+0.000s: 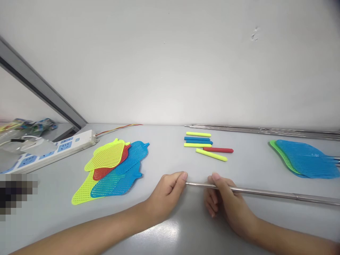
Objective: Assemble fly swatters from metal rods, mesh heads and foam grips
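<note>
**Metal rod held at 2 points**

Your left hand pinches its tip; your right hand pinches the shaft nearby, probably for steadiness over the bench. Left mesh paddles and right paddles flank you, seemingly leaving working room. Beyond: 6 coloured sticks; farthest, thin rods along the wall.

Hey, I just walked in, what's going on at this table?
A person is holding a slim metal rod level above the table. The left hand pinches its tip, and the right hand grips it farther along. Beyond the hands lie yellow, blue and red sticks. Overlapping mesh paddles lie to the left, a blue and green stack to the right, and more thin rods along the wall.
</note>
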Motion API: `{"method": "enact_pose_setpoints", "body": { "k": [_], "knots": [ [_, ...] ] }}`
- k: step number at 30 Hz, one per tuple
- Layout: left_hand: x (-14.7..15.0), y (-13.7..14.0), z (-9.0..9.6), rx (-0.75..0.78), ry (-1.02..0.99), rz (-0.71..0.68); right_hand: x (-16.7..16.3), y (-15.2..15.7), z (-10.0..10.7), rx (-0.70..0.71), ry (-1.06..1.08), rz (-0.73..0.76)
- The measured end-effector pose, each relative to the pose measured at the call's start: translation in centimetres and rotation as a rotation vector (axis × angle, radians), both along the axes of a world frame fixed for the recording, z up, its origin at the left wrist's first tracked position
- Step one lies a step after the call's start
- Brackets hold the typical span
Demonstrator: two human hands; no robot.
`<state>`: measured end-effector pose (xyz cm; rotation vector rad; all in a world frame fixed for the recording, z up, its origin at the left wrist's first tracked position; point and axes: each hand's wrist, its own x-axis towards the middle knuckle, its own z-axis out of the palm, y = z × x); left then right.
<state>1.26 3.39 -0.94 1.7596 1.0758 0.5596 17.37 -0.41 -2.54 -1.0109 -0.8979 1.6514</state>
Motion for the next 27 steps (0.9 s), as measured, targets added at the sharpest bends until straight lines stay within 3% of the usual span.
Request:
{"method": "enact_pose_setpoints", "body": {
  "k": [12,27],
  "knots": [
    [-0.16,-0.19,-0.26,0.060,0.041,-0.028,0.13,-0.05,0.15,0.022,0.081,0.014],
    [-0.08,-0.09,-0.17,0.046,0.040,-0.004,0.11,-0.01,0.63,0.015,-0.034,0.060]
  ]
}}
